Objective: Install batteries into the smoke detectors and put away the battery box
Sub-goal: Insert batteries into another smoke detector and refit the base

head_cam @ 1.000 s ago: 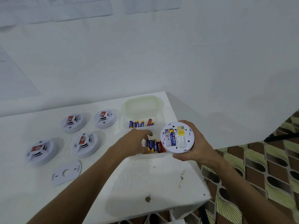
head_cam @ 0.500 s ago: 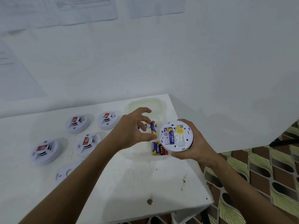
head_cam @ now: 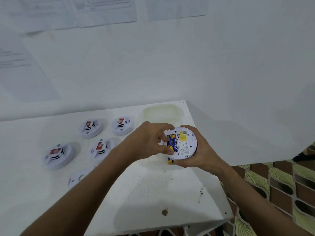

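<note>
White walls with pale printed sheets (head_cam: 105,11) pinned high up stand behind a white table (head_cam: 136,193), which serves as the landmark. Off the table's right edge lies a floor of brown, yellow and green patterned tiles (head_cam: 281,184). Near the table's far right corner sits a translucent battery box (head_cam: 160,113), its lid open; the yellow ends of loose batteries (head_cam: 170,161) show in it below the hands. Above that box the right hand (head_cam: 201,150) cups a round white smoke detector (head_cam: 185,143) from beneath, back side up, fingers curled round its rim. The left hand (head_cam: 148,140) pinches a blue and yellow battery (head_cam: 173,143) with thumb and fingertips, pressing it into the detector's open compartment. Across the table's left half rest four more smoke detectors, face up with red stickers: one far left (head_cam: 57,155), one centre (head_cam: 101,149), two further back (head_cam: 90,127) (head_cam: 121,125). A flat white mounting plate (head_cam: 77,178) lies nearer the table's front edge.
</note>
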The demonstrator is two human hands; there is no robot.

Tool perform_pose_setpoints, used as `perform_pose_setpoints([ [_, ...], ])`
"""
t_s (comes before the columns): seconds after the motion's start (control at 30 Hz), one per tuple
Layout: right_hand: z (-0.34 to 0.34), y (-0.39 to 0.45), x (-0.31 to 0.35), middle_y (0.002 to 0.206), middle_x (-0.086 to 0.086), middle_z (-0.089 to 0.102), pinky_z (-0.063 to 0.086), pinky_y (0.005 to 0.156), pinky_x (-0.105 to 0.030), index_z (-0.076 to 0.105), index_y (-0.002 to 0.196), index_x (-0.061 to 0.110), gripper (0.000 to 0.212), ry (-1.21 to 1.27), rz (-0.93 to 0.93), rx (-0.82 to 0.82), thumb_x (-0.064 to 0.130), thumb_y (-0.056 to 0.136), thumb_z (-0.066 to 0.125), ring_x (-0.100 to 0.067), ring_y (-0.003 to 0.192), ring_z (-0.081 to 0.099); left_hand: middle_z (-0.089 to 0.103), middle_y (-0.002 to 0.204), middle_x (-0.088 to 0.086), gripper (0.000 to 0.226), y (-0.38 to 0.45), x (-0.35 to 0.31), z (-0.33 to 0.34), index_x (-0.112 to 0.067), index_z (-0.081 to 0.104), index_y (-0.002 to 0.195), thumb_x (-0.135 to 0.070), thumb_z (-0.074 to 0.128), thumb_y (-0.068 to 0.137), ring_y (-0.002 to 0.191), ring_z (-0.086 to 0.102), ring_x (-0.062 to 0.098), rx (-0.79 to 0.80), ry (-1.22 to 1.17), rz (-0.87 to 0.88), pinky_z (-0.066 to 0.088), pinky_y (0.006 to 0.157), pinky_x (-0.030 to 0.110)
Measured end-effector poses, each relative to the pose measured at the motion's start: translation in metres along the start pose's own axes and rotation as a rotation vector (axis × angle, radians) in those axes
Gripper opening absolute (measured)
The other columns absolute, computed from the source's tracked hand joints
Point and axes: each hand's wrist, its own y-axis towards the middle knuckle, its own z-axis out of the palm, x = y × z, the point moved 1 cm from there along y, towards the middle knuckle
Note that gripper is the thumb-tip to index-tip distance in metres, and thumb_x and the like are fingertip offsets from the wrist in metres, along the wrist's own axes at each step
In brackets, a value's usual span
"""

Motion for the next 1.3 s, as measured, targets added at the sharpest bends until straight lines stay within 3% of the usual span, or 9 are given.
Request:
perform_pose_setpoints([
  [0.2,0.005,0.006,0.006,0.126,-0.006,0.058,0.056,0.092,-0.034,0.044,0.135,0.014,0.095,0.062,0.021,0.030,-0.010,0.056,0.090,-0.022,0.116,0.060,0.058,0.111,-0.016,0.101,-0.003,0.013,-0.007,-0.036,0.036,0.142,-0.043,0.090,0.057,0.091,0.060,-0.001,-0.058,-0.121,-0.055,0.052,0.072,0.012],
  [0.3,0.008,0.008,0.009,0.128,-0.005,0.058,0.055,0.095,-0.038,0.043,0.136,0.015,0.095,0.060,0.038,0.050,0.000,0.055,0.090,-0.025,0.119,0.058,0.058,0.120,-0.011,0.106,-0.005,0.017,-0.008,-0.037,0.030,0.145,-0.029,0.092,0.058,0.096,0.065,0.003,0.004,-0.302,-0.096,0.055,0.072,0.014],
  [0.5,0.018,0.015,0.017,0.126,-0.002,0.060,0.055,0.093,-0.034,0.044,0.135,0.015,0.094,0.058,0.038,0.070,0.007,0.053,0.090,-0.022,0.116,0.058,0.071,0.099,-0.013,0.103,-0.010,0.023,-0.012,-0.030,0.034,0.143,-0.013,0.091,0.059,0.091,0.070,0.006,-0.023,-0.461,-0.148,0.057,0.070,0.019],
  [0.73,0.034,0.029,0.027,0.124,0.005,0.061,0.049,0.093,-0.017,0.046,0.130,0.020,0.088,0.019,0.016,0.079,0.010,0.053,0.088,-0.006,0.111,0.060,0.073,0.105,-0.004,0.094,-0.018,0.038,-0.019,-0.027,0.037,0.142,-0.009,0.087,0.065,0.093,0.071,0.015,-0.131,-0.554,-0.217,0.057,0.087,0.044],
  [0.87,0.053,0.040,0.035,0.122,0.004,0.062,0.051,0.089,-0.018,0.047,0.129,0.023,0.089,0.051,0.005,0.110,0.007,0.052,0.088,-0.008,0.110,0.060,0.073,0.108,-0.008,0.093,-0.034,0.054,-0.031,-0.027,0.037,0.142,-0.013,0.087,0.065,0.097,0.070,0.015,-0.186,-0.583,-0.262,0.057,0.087,0.041],
  [0.97,0.075,0.051,0.037,0.122,-0.002,0.062,0.052,0.086,-0.020,0.046,0.134,0.012,0.094,0.089,-0.002,0.152,-0.002,0.053,0.090,-0.013,0.112,0.061,0.072,0.104,-0.016,0.079,-0.058,0.066,-0.045,-0.027,0.044,0.139,-0.027,0.082,0.069,0.094,0.070,0.006,-0.285,-0.562,-0.309,0.057,0.081,0.027],
  [1.03,0.093,0.057,0.038,0.124,-0.002,0.061,0.053,0.087,-0.023,0.044,0.136,0.013,0.095,0.110,0.006,0.195,-0.008,0.055,0.090,-0.015,0.115,0.060,0.072,0.106,-0.013,0.068,-0.078,0.079,-0.054,-0.024,0.047,0.138,-0.031,0.077,0.076,0.094,0.070,0.006,-0.392,-0.565,-0.352,0.057,0.080,0.028],
  [1.13,0.121,0.062,0.042,0.123,0.006,0.061,0.054,0.086,-0.023,0.045,0.134,0.018,0.094,0.137,0.011,0.266,-0.012,0.056,0.089,-0.010,0.116,0.060,0.073,0.109,-0.007,0.064,-0.113,0.105,-0.063,-0.020,0.048,0.138,-0.025,0.076,0.081,0.092,0.071,0.010,-0.516,-0.523,-0.417,0.057,0.084,0.033],
  [1.3,0.164,0.068,0.049,0.121,0.005,0.062,0.056,0.088,-0.027,0.045,0.133,0.019,0.093,0.149,-0.010,0.389,-0.011,0.057,0.089,-0.010,0.115,0.060,0.071,0.106,-0.012,0.072,-0.168,0.150,-0.059,-0.023,0.048,0.135,-0.017,0.083,0.073,0.086,0.069,0.006,-0.568,-0.368,-0.540,0.054,0.072,0.016],
])
